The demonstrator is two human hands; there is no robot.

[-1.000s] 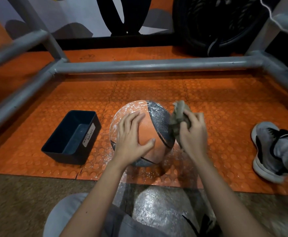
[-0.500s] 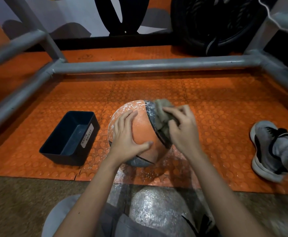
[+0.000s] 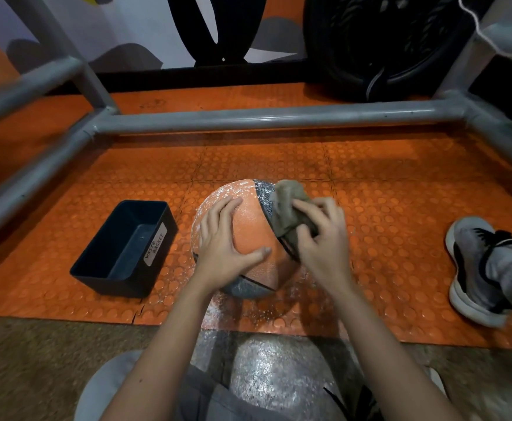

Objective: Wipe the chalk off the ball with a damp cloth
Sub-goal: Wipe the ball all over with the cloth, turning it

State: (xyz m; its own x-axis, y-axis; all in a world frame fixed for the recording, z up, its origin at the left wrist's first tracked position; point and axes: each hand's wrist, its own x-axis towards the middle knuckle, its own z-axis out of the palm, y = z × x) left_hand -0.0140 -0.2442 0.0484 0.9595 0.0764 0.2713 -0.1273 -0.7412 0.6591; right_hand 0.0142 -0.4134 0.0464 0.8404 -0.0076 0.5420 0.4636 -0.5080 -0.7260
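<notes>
While the left hand [image 3: 223, 247] lies flat on the near left side of the basketball [image 3: 251, 229], fingers straight and thumb stretched across an orange panel, the right hand [image 3: 321, 238] is curled tight around a bunched grey-green cloth [image 3: 288, 205], pressing it against the ball's dark upper right panel. The basketball sits on the orange studded mat [image 3: 400, 208], near the middle of its front edge. White chalk speckles its left flank and dark panels; the orange panel between the hands looks mostly clean. Chalk specks [image 3: 248, 311] dot the mat below the ball. A black bin labelled WASTE BASKET [image 3: 124, 247] stands just left of the ball, not touching it. A grey sneaker [image 3: 476, 268] rests near the mat's right edge.
</notes>
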